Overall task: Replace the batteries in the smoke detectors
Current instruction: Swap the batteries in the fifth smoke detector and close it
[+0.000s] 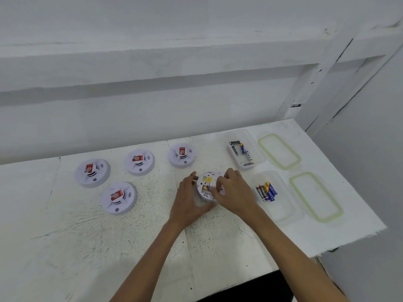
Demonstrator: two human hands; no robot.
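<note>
Four smoke detectors (pixel 118 198) are laid left; a fifth detector (pixel 207 178) is clasped by left hand (pixel 187 199) and right hand (pixel 234 192); two tubs (pixel 256 149), two lids (pixel 279 151) right.

We have one view: a wide-angle head camera facing forward and down at the table (pixel 98 247), close over the left hand (pixel 187 199) and right hand (pixel 237 192); far edges seem lens-bent.

Prob. "Eveready" on red-black batteries (pixel 262 192)
</note>
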